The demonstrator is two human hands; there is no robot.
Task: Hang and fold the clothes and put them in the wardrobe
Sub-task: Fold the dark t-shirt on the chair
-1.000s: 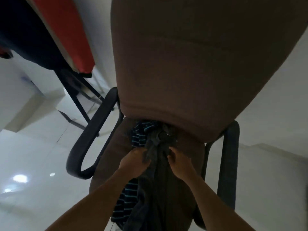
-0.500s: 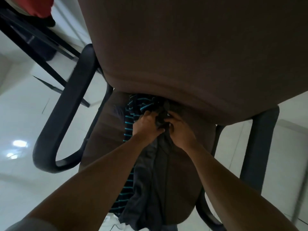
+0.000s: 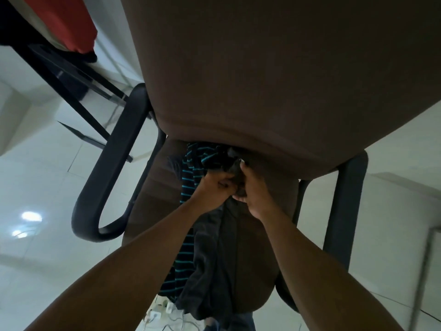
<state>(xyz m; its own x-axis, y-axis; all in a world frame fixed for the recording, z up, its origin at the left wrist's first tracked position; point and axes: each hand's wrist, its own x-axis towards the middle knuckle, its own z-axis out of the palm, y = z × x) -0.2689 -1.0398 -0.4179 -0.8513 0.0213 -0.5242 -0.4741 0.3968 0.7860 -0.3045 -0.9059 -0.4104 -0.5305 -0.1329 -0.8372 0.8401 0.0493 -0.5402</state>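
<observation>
left hand point(image 3: 216, 188) and right hand point(image 3: 255, 191), apart a second ago, now meet at the top of a limp dark grey garment point(image 3: 210, 271) on the seat of a brown fabric chair point(image 3: 262, 80). the fingers point(image 3: 248, 174) are curled tight, bunching its soft cloth. a black-and-teal striped top point(image 3: 188, 180) lies just beside it. the garment looks gathered ready for lifting.

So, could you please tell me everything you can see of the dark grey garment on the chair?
The dark grey garment looks like soft cloth, crumpled. It lies lengthwise along the brown chair seat, its near end hanging over the front edge. Its far end is bunched by the backrest, where the left hand and right hand grip it. A teal-striped garment lies against its left side.
</observation>
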